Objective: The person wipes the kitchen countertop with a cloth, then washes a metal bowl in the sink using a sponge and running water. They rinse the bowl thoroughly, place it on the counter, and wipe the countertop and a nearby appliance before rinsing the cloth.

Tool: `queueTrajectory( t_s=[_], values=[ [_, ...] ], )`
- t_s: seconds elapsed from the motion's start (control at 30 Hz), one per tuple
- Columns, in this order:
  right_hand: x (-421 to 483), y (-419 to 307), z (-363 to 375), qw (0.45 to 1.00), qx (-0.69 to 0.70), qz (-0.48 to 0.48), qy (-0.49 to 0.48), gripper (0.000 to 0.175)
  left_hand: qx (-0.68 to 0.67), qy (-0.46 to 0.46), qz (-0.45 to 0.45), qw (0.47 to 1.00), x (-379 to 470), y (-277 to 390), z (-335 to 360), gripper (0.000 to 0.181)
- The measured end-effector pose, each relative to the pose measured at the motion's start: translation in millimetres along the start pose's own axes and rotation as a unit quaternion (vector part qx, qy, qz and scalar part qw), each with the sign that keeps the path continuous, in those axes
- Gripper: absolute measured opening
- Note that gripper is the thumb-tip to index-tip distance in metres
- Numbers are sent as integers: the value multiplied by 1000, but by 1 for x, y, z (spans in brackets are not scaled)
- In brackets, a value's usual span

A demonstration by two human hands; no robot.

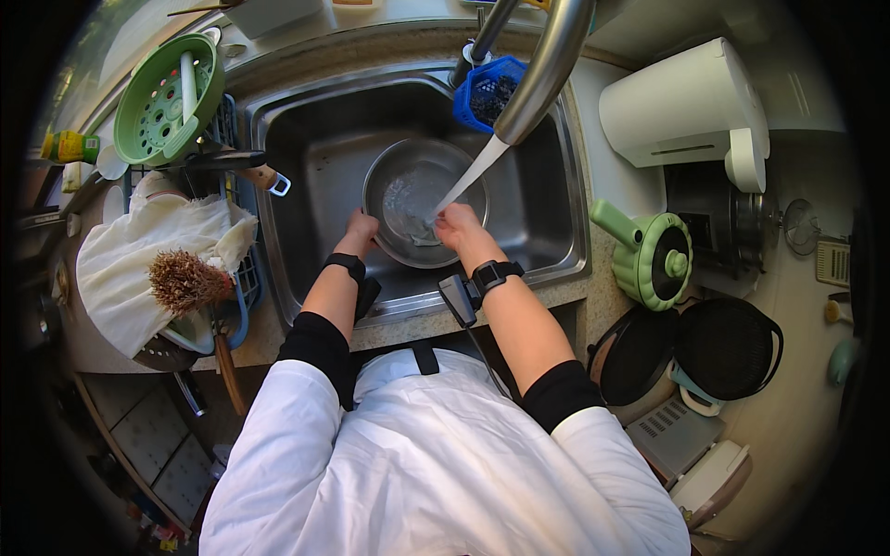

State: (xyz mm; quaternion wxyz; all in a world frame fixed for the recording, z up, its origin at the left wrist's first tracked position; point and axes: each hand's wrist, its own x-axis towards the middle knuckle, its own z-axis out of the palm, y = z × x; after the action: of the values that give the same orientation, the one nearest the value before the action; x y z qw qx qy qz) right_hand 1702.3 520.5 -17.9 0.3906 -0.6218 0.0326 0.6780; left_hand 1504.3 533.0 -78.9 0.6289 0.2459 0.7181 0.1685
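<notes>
A round metal bowl [427, 265] stands in the stainless steel sink [313, 174] with water in it. My left hand [361, 229] grips the bowl's left rim, thumb side against the metal. Inside the bowl's right half is my right hand [455, 224], fingers curled, beside the falling stream of water [473, 175]. A pale, crumpled-looking patch [424, 240] shows in the water by its fingertips; whether the fingers hold it is hidden. The stream comes from a thick metal faucet [542, 76] that reaches over the sink from the back.
At left, a dish rack [250, 285] carries a green colander [149, 111], a white cloth [132, 264] and a bristle brush [182, 281]. A blue basket [464, 104] hangs by the faucet. To the right are a green lidded pot [643, 267], an open black electric griddle [723, 351] and a white appliance [674, 104].
</notes>
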Motion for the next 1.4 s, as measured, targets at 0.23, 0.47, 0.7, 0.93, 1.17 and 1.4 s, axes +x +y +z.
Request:
queueTrajectory(
  t_s=[0.23, 0.47, 0.7, 0.93, 1.17, 1.4],
  values=[
    [12, 6, 1, 999, 51, 19, 0, 9, 77, 83, 59, 992, 5, 7, 10, 48],
    [-11, -5, 11, 999, -6, 34, 32, 11, -89, -33, -29, 995, -65, 60, 80, 54],
    [-17, -10, -4, 997, -28, -12, 72, 22, -294, -145, -74, 942, -42, 58, 115, 12],
    [-18, -12, -14, 998, -38, -18, 44, 10, -253, -69, -127, 957, -74, 83, 104, 11],
    [-23, -11, 16, 982, -181, -11, 43, 15, -155, -24, -100, 983, -99, 95, 77, 9],
    [-28, -11, 29, 955, -287, -59, 38, 12, -126, -37, -58, 990, -118, 90, 44, 14]
  ],
)
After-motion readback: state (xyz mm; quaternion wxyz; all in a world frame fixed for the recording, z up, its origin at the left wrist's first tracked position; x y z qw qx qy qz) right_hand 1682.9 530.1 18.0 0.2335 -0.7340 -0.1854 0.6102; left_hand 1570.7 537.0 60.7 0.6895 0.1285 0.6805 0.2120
